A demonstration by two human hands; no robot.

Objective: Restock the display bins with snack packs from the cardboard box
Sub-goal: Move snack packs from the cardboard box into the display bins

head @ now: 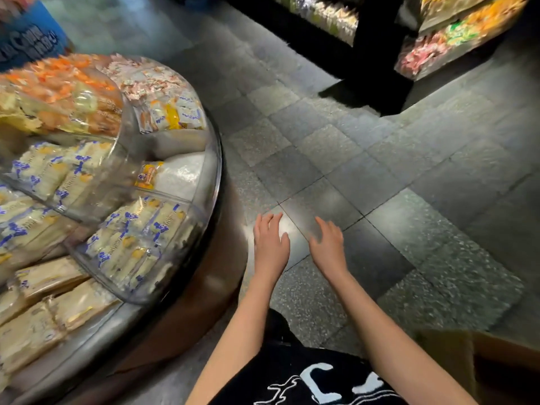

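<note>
At left, display bins (pixel 187 200) hold snack packs (pixel 140 229)

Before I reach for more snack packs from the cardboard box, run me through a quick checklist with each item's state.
1. Left hand free: ok, fingers spread, holding nothing.
2. Right hand free: ok, open and empty.
3. Cardboard box close by: ok, low on the right, beside the right arm.
4. Packs in the box: cannot tell, its inside is dark.
5. Room in the bins: ok, one bin holds only a single orange pack.
</note>
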